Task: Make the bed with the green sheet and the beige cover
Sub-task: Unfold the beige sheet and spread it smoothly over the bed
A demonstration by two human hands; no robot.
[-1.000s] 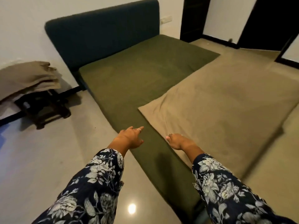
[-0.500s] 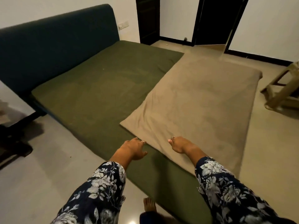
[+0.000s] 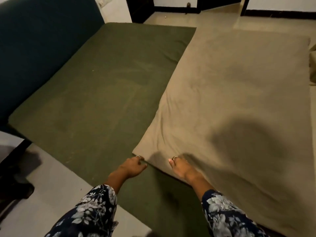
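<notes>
Gripping the beige cover (image 3: 230, 100) corner, both hands (image 3: 135, 166) (image 3: 179, 168) meet.

Olive green sheet (image 3: 95, 93), beige cover (image 3: 230, 100) right beside it, dark teal headboard (image 3: 39, 40) behind the sheet, sleeves (image 3: 89, 214) navy with grey-white flowers.

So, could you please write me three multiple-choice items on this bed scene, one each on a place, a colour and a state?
1. Where is the left hand?
A. at the beige cover's near corner
B. on the headboard
C. on the floor

2. What colour is the headboard?
A. red
B. dark blue
C. white

3. How far does the beige cover reach over the green sheet?
A. all of it
B. part of it
C. none

Answers: 1 A, fingers meet that corner; 2 B, dark blue panel; 3 B, green shows beside it.
</notes>
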